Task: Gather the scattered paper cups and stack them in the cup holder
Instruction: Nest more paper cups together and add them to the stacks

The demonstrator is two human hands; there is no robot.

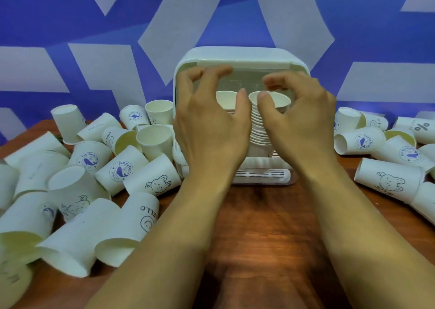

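Wood-grain table point(259, 214), tapered paper cups point(120, 169)

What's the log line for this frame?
left hand: loosely curled beside cup stack | right hand: thumb at top rim, grip unclear | cup holder: stack inside | loose paper cups: both sides

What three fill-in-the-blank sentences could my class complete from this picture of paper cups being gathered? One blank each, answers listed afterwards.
1. Inside the cup holder, the stack of cups stands with its openings facing ____.
2. Loose cups lie on both sides of the holder, with more of them on the person's ____ side.
3. The wall behind the holder is patterned in white and ____.

Missing words: up; left; blue.
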